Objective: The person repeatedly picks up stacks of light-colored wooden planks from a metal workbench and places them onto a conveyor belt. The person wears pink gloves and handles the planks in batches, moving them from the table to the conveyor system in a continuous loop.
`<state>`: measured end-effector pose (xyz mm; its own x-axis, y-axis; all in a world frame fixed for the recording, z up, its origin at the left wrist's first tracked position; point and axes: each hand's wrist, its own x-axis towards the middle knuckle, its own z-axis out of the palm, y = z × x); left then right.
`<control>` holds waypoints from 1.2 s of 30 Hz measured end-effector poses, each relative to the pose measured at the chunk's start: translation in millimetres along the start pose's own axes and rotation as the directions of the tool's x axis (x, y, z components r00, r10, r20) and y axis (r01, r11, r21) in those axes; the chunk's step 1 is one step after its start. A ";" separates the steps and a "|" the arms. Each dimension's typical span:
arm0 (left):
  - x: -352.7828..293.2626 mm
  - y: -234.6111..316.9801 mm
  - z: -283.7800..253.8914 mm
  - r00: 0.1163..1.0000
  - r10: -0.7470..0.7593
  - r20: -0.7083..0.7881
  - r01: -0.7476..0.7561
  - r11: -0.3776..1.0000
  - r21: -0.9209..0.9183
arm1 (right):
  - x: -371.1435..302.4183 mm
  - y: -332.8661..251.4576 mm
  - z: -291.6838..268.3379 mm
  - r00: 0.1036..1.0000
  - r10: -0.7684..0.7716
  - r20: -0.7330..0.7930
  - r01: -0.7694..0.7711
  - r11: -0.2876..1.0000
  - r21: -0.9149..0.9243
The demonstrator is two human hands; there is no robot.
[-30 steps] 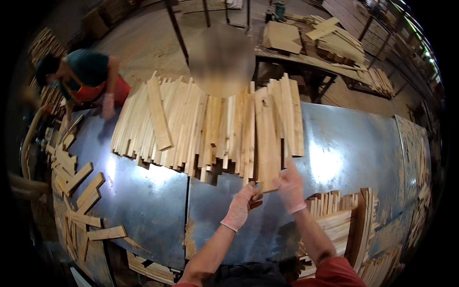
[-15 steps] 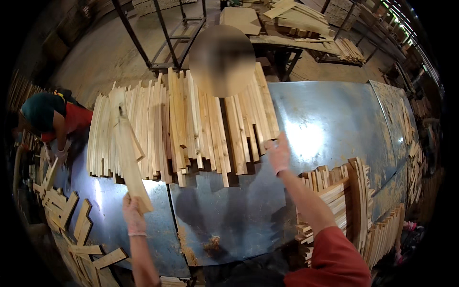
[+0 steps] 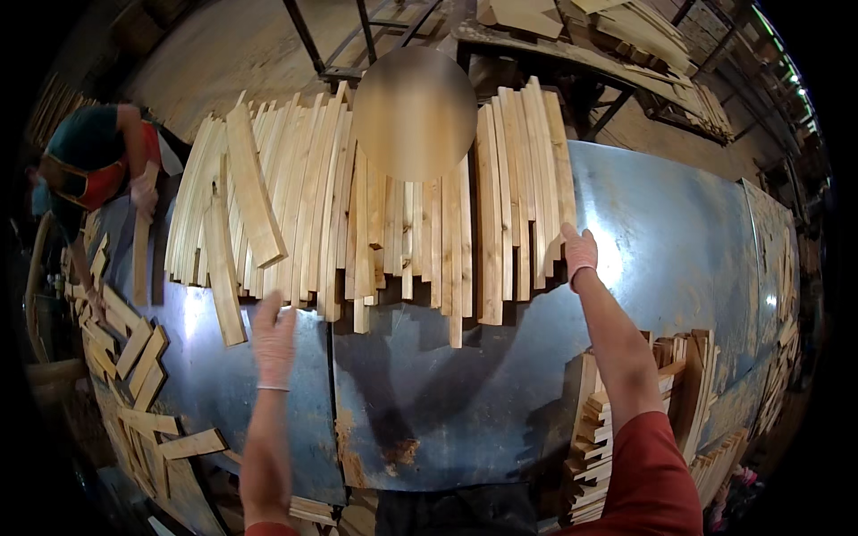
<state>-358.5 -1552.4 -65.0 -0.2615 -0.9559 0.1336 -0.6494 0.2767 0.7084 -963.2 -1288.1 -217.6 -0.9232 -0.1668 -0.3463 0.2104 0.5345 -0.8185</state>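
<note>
A row [image 3: 527,170] of wooden slats lies across the metal bench [image 3: 661,232], side by side, with uneven near ends; its far middle is blurred out. Two loose slats lie on the row's left part: the upper plank [image 3: 253,183] slants wholly over it, while the lower plank [image 3: 225,277] sticks out past the near ends onto the metal.

The left hand [image 3: 274,339], gloved and motion-blurred, is released, fingers stretched out at the near ends; contact cannot be told. The right hand [image 3: 581,253], also gloved, is at the near end of the row's right edge, against the outermost slat; whether it grips cannot be told.

The widest open metal runs from the row's right edge to a seam [image 3: 755,237] near the bench's right side. Another open stretch lies between the near ends and the bench's near edge, crossed by a dark gap [image 3: 333,402] and some sawdust [image 3: 399,453]. Room is tighter at left, where scraps [image 3: 147,357] crowd the bench and a co-worker [image 3: 85,152] holds a slat [image 3: 141,259] upright in view. A stack [image 3: 700,384] sits near right, beside the right forearm.
</note>
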 end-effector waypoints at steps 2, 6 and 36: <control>-13.6 57.8 36.1 0.930 -0.219 0.294 0.246 0.967 -0.058 | -28.5 -45.3 -29.7 0.977 0.129 0.168 -0.139 0.989 0.045; -28.7 111.0 82.8 0.912 -0.384 0.144 0.409 0.882 -0.234 | -59.4 -41.0 -27.6 0.949 -0.241 0.206 0.264 0.959 -0.097; 42.9 107.6 121.8 0.697 -0.378 0.610 0.143 0.906 0.398 | -37.3 -124.9 29.8 0.982 -0.185 0.030 0.184 0.915 -0.359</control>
<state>-526.6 -1551.6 -67.4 -0.3725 -0.7103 -0.5973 -0.9101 0.1536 0.3849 -945.5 -1373.4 -116.1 -0.9361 -0.2879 -0.2023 -0.0924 0.7558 -0.6483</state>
